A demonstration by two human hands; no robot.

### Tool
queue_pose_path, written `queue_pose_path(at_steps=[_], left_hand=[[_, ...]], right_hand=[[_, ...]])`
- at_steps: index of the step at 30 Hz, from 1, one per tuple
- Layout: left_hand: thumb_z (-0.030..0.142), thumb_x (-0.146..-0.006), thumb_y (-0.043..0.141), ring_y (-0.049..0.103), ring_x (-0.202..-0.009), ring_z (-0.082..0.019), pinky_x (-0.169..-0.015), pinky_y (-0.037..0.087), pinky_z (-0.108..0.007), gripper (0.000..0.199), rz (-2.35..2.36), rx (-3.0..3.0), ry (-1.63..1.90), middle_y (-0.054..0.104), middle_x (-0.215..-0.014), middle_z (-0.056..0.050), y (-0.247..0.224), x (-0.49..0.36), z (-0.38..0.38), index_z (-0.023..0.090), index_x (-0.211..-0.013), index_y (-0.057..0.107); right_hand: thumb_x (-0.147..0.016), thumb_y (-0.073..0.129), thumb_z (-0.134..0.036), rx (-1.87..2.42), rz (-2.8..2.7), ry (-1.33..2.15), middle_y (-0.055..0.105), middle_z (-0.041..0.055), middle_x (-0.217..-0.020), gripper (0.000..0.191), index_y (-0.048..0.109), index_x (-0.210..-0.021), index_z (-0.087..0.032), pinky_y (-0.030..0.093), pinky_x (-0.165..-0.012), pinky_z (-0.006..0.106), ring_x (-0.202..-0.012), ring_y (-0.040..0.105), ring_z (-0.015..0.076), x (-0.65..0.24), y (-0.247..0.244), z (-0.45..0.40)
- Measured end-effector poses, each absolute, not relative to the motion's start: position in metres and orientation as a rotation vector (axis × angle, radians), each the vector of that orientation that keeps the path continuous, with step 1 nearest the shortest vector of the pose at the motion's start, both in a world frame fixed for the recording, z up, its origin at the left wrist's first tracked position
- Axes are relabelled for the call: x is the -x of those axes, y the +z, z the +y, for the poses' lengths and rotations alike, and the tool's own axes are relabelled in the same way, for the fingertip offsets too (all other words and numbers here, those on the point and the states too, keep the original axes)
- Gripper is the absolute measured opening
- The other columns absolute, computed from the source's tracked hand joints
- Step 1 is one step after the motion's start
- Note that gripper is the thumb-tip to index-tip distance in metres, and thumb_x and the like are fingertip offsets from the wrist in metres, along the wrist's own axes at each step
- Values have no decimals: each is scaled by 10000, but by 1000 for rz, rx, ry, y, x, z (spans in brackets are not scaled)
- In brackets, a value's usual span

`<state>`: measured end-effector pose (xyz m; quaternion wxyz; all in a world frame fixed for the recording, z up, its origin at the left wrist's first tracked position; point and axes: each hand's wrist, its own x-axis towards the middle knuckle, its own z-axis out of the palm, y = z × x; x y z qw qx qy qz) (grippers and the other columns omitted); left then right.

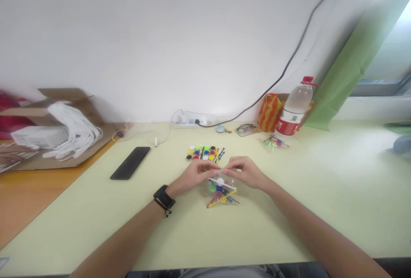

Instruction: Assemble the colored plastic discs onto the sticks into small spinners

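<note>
My left hand [199, 173] and my right hand [247, 172] are close together over the middle of the table, fingers pinched on the top edge of a clear plastic bag [221, 191]. Inside the bag are colourful plastic pieces: a white stick with a round middle, a yellow one, and blue, red and green parts. Just beyond my hands, a group of coloured round discs [190, 152] lies beside several thin plastic sticks [221, 154]. A black watch is on my left wrist.
A black phone [130, 163] lies to the left. At the back are a power strip [189, 121], a large red-capped bottle [293, 111], a striped bag [269, 112] and another small bag of pieces [276, 142]. Far left, another person's hand [14, 155] is beside a cardboard box [64, 94].
</note>
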<state>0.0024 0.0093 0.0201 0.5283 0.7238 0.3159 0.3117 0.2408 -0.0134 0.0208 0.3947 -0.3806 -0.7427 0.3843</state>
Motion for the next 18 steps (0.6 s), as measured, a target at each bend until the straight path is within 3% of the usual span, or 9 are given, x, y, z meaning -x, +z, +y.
queue_pose_path(at_steps=[8, 18], left_hand=[[442, -878, 728, 684, -748, -193, -671, 510, -276, 280, 784, -1816, 703, 783, -837, -85, 17, -2, 9, 176, -858, 815], [477, -838, 758, 714, -751, -215, -675, 544, -290, 320, 838, -1820, 687, 793, -838, -95, 13, -2, 13, 161, -840, 812]], right_hand=[[-866, 722, -520, 940, -1866, 1153, 729, 60, -771, 344, 800, -867, -184, 456, -636, 312, -680, 603, 185, -237, 24, -17], [-892, 669, -542, 1005, -2024, 1147, 547, -14, -585, 399, 718, -760, -169, 346, -515, 257, -540, 421, 114, -251, 28, -12]])
